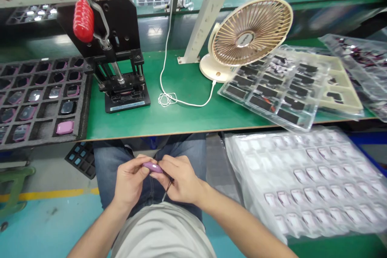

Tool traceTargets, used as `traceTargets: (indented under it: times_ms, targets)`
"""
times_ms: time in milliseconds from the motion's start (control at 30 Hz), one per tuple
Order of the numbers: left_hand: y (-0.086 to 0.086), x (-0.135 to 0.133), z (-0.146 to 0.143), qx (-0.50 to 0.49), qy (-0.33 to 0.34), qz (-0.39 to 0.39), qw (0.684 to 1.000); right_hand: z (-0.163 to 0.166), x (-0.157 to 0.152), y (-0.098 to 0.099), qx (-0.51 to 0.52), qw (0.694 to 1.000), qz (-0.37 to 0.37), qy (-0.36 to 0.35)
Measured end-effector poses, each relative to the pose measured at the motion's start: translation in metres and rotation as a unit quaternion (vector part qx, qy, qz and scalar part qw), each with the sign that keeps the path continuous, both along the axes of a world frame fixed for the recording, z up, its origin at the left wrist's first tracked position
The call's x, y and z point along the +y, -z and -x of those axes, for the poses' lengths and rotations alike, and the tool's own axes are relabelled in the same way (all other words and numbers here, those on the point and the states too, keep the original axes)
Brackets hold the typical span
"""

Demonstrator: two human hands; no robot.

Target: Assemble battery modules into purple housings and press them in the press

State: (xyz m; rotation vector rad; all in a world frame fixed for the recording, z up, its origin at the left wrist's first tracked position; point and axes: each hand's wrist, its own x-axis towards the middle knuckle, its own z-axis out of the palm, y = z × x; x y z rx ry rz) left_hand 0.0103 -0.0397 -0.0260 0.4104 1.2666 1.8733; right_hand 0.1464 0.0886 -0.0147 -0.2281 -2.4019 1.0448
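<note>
Over my lap, both hands meet on a small purple oval part. My left hand pinches its left end with thumb and fingers. My right hand is closed on its right end and also grips a thin dark tool that points down. A similar purple part lies in the dark foam tray on the bench at the left.
A black hand press with a red handle stands on the green bench. A beige fan with a white cable sits behind it. Clear blister trays lie on the right, and a bagged tray sits lower right.
</note>
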Motion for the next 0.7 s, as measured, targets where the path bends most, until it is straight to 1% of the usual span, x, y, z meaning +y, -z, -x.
traceTargets:
  times_ms: [67, 100, 133, 167, 200, 233, 267, 300, 333, 367, 400, 467, 500, 567, 633, 700]
  targets:
    - [0.0, -0.001, 0.001, 0.052, -0.002, 0.027, 0.998, 0.004, 0.003, -0.003, -0.002, 0.998, 0.06, -0.003]
    - [-0.001, -0.002, 0.002, 0.1, 0.0, 0.048, 0.994, 0.006, 0.006, -0.006, -0.014, 0.995, 0.102, -0.004]
    - [-0.002, -0.003, 0.005, 0.169, 0.003, 0.065, 0.983, 0.009, 0.009, -0.01, -0.032, 0.988, 0.153, -0.004]
    - [-0.003, -0.005, 0.008, 0.255, 0.004, 0.069, 0.964, 0.012, 0.012, -0.015, -0.054, 0.976, 0.211, -0.007]
    - [-0.006, -0.007, 0.012, 0.352, 0.006, 0.058, 0.934, 0.015, 0.015, -0.02, -0.078, 0.961, 0.267, -0.013]
    - [-0.008, -0.009, 0.017, 0.445, 0.008, 0.039, 0.894, 0.019, 0.018, -0.025, -0.101, 0.944, 0.314, -0.022]
    - [-0.011, -0.011, 0.022, 0.527, 0.01, 0.018, 0.85, 0.023, 0.02, -0.029, -0.12, 0.928, 0.35, -0.034]
    - [-0.015, -0.013, 0.028, 0.592, 0.011, 0.0, 0.806, 0.027, 0.022, -0.034, -0.137, 0.918, 0.369, -0.048]
    - [-0.019, -0.015, 0.034, 0.641, 0.015, -0.011, 0.768, 0.031, 0.022, -0.038, -0.146, 0.919, 0.361, -0.06]
    - [-0.023, -0.017, 0.04, 0.677, 0.013, -0.021, 0.736, 0.035, 0.023, -0.041, -0.151, 0.929, 0.332, -0.069]
    - [-0.028, -0.017, 0.046, 0.703, 0.006, -0.032, 0.711, 0.039, 0.024, -0.045, -0.151, 0.943, 0.289, -0.072]
    - [-0.038, -0.013, 0.062, 0.731, -0.022, -0.057, 0.679, 0.05, 0.032, -0.054, -0.132, 0.971, 0.193, -0.059]
    - [-0.043, -0.008, 0.071, 0.736, -0.041, -0.057, 0.673, 0.057, 0.04, -0.061, -0.112, 0.982, 0.15, -0.036]
    - [-0.052, 0.008, 0.092, 0.733, -0.082, -0.027, 0.675, 0.075, 0.062, -0.082, -0.055, 0.994, 0.091, 0.036]
    - [-0.057, 0.029, 0.113, 0.726, -0.101, 0.018, 0.68, 0.099, 0.089, -0.112, 0.02, 0.993, 0.039, 0.11]
    - [-0.057, 0.052, 0.13, 0.725, -0.093, 0.051, 0.681, 0.125, 0.112, -0.145, 0.098, 0.983, -0.043, 0.148]
